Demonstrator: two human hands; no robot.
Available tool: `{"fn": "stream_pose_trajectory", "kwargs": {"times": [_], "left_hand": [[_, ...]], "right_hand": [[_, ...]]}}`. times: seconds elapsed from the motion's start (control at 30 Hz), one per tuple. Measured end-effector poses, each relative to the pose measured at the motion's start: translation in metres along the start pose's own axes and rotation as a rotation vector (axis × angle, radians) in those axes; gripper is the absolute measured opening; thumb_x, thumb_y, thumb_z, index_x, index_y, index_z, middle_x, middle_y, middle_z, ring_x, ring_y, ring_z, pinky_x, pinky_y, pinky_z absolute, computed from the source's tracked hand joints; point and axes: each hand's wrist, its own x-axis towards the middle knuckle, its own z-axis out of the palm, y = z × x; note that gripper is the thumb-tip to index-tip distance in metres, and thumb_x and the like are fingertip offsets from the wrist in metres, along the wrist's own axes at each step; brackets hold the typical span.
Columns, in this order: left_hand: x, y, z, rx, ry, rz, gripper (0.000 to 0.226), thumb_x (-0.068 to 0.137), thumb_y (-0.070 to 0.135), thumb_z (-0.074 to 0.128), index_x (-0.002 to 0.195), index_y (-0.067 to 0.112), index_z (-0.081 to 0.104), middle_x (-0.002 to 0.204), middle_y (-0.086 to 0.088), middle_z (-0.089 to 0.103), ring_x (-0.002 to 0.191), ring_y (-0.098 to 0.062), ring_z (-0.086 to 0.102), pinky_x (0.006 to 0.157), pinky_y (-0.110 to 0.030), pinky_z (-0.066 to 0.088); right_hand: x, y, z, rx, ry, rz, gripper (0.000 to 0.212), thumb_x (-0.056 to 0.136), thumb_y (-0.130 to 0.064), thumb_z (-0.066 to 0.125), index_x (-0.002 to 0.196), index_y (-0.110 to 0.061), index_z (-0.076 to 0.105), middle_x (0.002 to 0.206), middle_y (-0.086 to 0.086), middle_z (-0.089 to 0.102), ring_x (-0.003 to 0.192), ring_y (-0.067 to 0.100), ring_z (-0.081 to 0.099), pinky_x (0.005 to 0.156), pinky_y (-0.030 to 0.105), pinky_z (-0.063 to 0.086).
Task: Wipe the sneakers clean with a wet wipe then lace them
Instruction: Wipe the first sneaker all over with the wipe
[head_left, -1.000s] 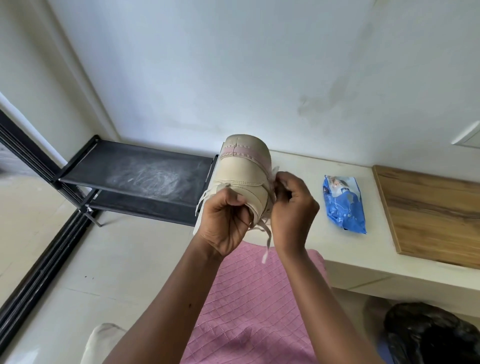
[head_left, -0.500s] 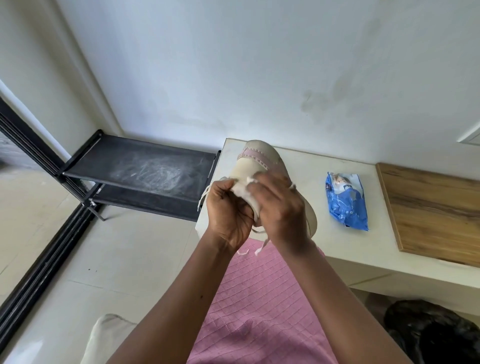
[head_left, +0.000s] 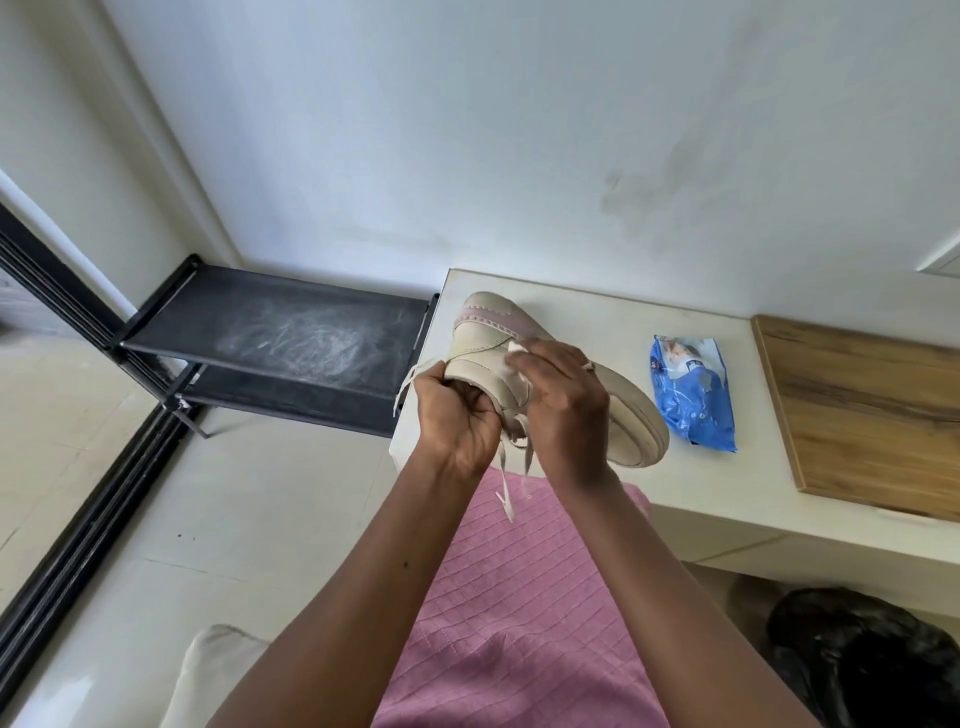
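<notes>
Over the left end of the smooth off-white ledge (head_left: 727, 483), a beige leather sneaker with a pink band (head_left: 475, 358) was gripped at its opening by the curled left hand (head_left: 457, 415). A crumpled white wet wipe (head_left: 515, 357) was held against its upper by the curled fingers of the right hand (head_left: 566, 410). A blue plastic wipes packet (head_left: 693, 395) was laid flat at mid-ledge.

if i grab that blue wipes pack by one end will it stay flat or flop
Probably floppy: the blue wipes pack looks like a soft, creased film pouch, so it would likely sag from one end. The glossy film may be slightly slippery. Lying flat on the counter, it should slide, not roll or tip, if pushed.
</notes>
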Motion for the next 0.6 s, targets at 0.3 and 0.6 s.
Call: {"fn": "stream_pose_trajectory", "kwargs": {"times": [0.3, 0.6], "left_hand": [[0.01, -0.001, -0.01, 0.027, 0.055, 0.026, 0.04, 0.094, 0.022, 0.026, 0.088, 0.001, 0.059, 0.078, -0.011, 0.063, 0.065, -0.017, 0.064, 0.061, -0.021, 0.055], [-0.005, -0.016, -0.007, 0.114, 0.042, 0.038, 0.039, 0.092, 0.023, 0.027, 0.084, 0.008, 0.061, 0.065, -0.005, 0.066, 0.057, -0.012, 0.063, 0.049, -0.016, 0.05]], "right_hand": [[-0.016, 0.01, -0.001, 0.045, -0.147, -0.031, 0.014, 0.079, -0.001, 0.056, 0.076, -0.004, 0.07, 0.085, 0.008, 0.069, 0.082, 0.023, 0.064, 0.07, 0.031, 0.052], [0.024, -0.014, 0.024, 0.037, 0.046, 0.422, 0.022, 0.075, 0.003, 0.062, 0.095, -0.001, 0.07, 0.081, 0.015, 0.068, 0.072, 0.033, 0.065, 0.064, 0.032, 0.05]]}}
